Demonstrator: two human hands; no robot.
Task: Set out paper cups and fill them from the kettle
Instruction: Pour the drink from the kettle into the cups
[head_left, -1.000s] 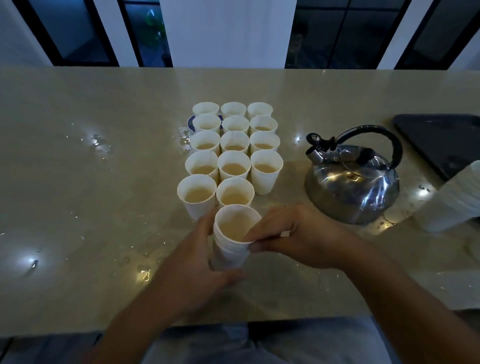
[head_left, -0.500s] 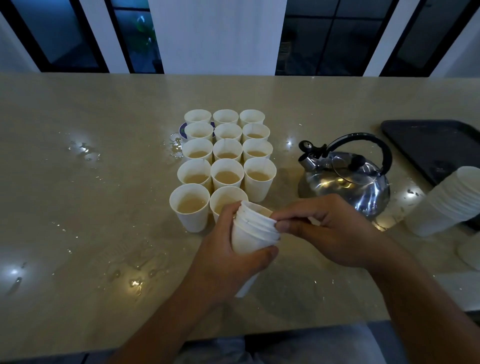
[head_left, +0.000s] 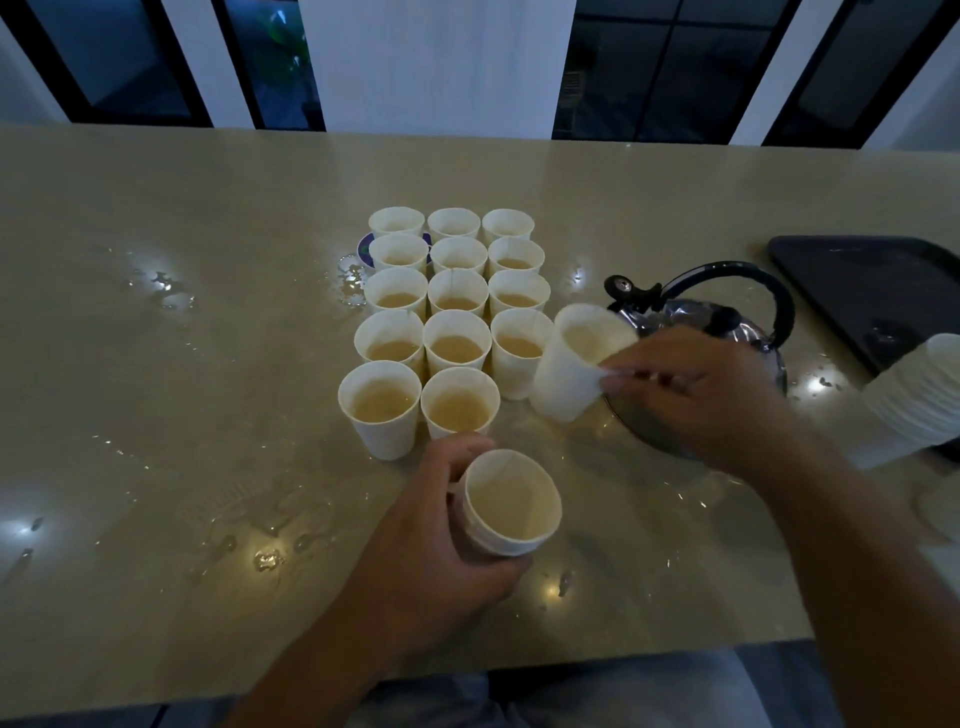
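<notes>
On the desk (head_left: 156, 415), filled paper cups (head_left: 457, 312) stand in rows at centre; the kettle (head_left: 727, 338) sits at their 3 o'clock, a tray (head_left: 872, 291) and cup stack (head_left: 919, 405) farther right.

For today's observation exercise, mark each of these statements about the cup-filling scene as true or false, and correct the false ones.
1. The right hand pinches a single empty cup by its rim. True.
2. The left hand holds nothing. False: it grips a short stack of cups.
3. The kettle stands on the counter, right of the rows of cups. True.
4. The front row of filled cups already has three cups. False: it has two, with a gap at its right end.
5. The dark tray holds the filled cups. False: they stand on the counter.
</notes>
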